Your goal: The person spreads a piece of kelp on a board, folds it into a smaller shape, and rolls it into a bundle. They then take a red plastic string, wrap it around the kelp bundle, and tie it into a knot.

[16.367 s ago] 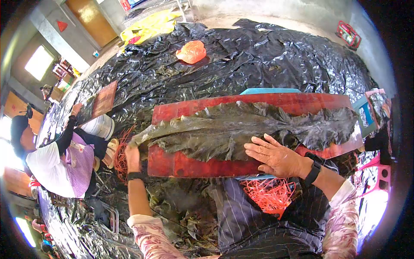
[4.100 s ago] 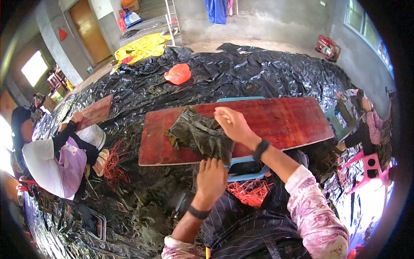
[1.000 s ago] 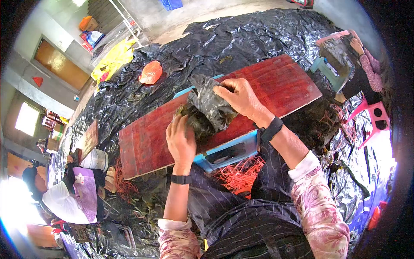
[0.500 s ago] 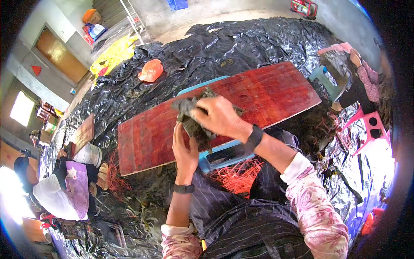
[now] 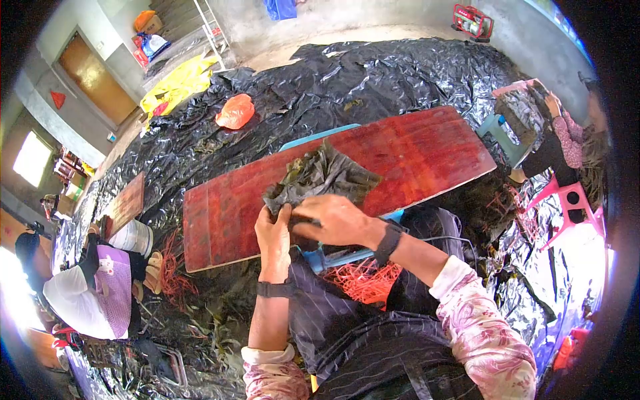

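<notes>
Leaf bundle (image 5: 333, 175), dark and folded, lies on the red board (image 5: 427, 147), just beyond the fingers. Left hand (image 5: 273, 239) pinches its near-left edge. Right hand (image 5: 337, 221) curls beside the left thumb, obstructing the near edge; its grip cannot be determined. Blue stool (image 5: 335, 259) and red strips (image 5: 363, 281) sit nearer the body than the fingers; orange bag (image 5: 235, 111) sits well beyond them.

There are two dark wristbands (image 5: 389, 243) and two people (image 5: 83, 293) nearby. There is one each of these: leafy bundle (image 5: 330, 175), long red surface (image 5: 413, 150), orange bag (image 5: 236, 111), white bucket (image 5: 133, 238), pink stool (image 5: 572, 212), red-framed machine (image 5: 473, 23), yellow sheet (image 5: 177, 87) and ladder (image 5: 213, 32).
</notes>
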{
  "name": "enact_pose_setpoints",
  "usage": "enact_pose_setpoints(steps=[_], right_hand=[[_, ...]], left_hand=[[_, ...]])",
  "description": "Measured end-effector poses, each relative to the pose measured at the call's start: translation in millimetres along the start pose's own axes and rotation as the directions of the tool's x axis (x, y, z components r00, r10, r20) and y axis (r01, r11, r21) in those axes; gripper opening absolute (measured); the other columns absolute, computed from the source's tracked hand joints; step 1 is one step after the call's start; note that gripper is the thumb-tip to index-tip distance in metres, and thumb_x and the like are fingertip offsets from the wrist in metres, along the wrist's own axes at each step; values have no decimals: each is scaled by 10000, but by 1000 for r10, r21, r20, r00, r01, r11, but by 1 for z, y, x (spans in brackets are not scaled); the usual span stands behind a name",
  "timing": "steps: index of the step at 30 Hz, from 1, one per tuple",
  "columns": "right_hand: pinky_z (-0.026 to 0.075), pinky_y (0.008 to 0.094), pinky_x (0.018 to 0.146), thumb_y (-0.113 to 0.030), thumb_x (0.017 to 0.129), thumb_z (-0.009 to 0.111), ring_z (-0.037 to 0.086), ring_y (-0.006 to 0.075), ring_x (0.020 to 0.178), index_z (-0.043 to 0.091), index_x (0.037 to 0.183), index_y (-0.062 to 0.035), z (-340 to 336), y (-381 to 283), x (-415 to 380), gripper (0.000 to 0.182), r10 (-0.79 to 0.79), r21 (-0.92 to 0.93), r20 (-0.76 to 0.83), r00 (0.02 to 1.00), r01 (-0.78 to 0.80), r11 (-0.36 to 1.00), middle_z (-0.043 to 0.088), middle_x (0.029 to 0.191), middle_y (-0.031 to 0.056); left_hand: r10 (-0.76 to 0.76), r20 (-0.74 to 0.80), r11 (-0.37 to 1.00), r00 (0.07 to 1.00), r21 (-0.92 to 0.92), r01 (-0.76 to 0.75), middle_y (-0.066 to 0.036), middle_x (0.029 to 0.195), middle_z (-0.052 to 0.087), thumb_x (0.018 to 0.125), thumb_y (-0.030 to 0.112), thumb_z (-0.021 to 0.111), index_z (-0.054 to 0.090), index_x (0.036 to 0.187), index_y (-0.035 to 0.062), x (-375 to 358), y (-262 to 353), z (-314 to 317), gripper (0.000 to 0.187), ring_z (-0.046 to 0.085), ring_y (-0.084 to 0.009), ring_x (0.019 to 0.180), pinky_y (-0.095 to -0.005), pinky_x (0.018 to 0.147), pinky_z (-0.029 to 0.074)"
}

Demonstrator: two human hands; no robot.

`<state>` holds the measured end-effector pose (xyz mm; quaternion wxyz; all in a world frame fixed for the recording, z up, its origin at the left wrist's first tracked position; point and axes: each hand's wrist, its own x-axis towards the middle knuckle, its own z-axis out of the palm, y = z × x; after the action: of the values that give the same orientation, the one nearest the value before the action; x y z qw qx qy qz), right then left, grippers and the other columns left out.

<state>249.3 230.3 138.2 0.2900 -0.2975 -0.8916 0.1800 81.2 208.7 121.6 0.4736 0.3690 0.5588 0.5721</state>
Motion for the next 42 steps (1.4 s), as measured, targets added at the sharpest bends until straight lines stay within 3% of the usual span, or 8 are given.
enact_pose_setpoints(steps=[2, 7, 11, 12, 17, 19, 23, 42], right_hand=[[502, 438, 906, -363, 895, 650, 614, 407, 1048, 611, 1137, 9, -19, 6, -5, 445, -19, -3, -321, 947, 19, 1000, 635, 1123, 215], [481, 473, 927, -501, 777, 756, 572, 440, 1111, 521, 1254, 45, -44, -2, -8, 762, 36, -14, -412, 911, -46, 999, 595, 1203, 259], [503, 465, 795, -258, 800, 756, 618, 446, 973, 542, 1180, 23, -81, -2, -5, 519, 310, 335, -384, 870, -182, 925, 642, 1021, 260], [508, 351, 759, -119, 846, 697, 631, 221, 810, 554, 1202, 37, -87, 7, -8, 414, 372, 315, -341, 863, -267, 911, 648, 860, 168], [469, 264, 684, -89, 916, 597, 523, 41, 798, 640, 1008, 37, -123, 68, -31, 162, 544, 520, -274, 793, -354, 777, 616, 867, -50], [445, 278, 615, -114, 906, 586, 511, 47, 723, 637, 934, 46, -134, 101, -39, 170, 544, 537, -364, 756, -307, 786, 592, 781, -45], [432, 302, 588, -99, 878, 582, 510, 74, 681, 661, 924, 60, -170, 107, -49, 183, 651, 583, -340, 678, -391, 712, 598, 765, -32], [326, 359, 516, -108, 842, 583, 431, 102, 606, 608, 803, 53, -175, 186, -67, 167, 768, 578, -319, 556, -528, 622, 493, 659, -14]], left_hand=[[174, 21, 980, 985, 95, -175, -64, 1013, 667, 912, 136, 661, 620, 1123, -31, -1, 11, 8, 272, 608, -119, 873, -273, 767, 487], [106, 186, 988, 977, -133, -82, -42, 1086, 657, 935, 187, 652, 621, 1173, -32, -4, 48, 48, 324, 585, -93, 970, -249, 838, 462], [122, 466, 968, 876, -249, -2, -69, 1214, 633, 1028, 397, 460, 587, 1286, 5, 2, 66, 76, 486, 577, -138, 1107, -286, 947, 451], [117, 475, 970, 872, -243, 2, -69, 1214, 633, 1028, 397, 460, 587, 1286, 5, 2, 66, 76, 486, 577, -138, 1107, -286, 947, 451], [391, 381, 826, 838, 256, -502, -144, 1251, 640, 1011, 247, 510, 592, 1272, 3, 23, 37, 71, 366, 572, -274, 1216, -350, 1036, 420], [557, 500, 443, 663, 497, -746, -173, 1329, 589, 985, 115, 512, 575, 1291, 21, 32, 12, 65, 326, 510, -319, 1300, -407, 1083, 388], [499, 644, 271, 579, 518, -811, -139, 1472, 452, 947, 87, 537, 475, 1399, 87, 29, -10, 78, 456, 354, -362, 1405, -454, 1135, 311], [319, 757, -15, 571, 606, -795, -37, 1508, 416, 977, 259, 490, 438, 1434, 162, 34, -43, 116, 470, 347, -301, 1411, -582, 1139, 225]])
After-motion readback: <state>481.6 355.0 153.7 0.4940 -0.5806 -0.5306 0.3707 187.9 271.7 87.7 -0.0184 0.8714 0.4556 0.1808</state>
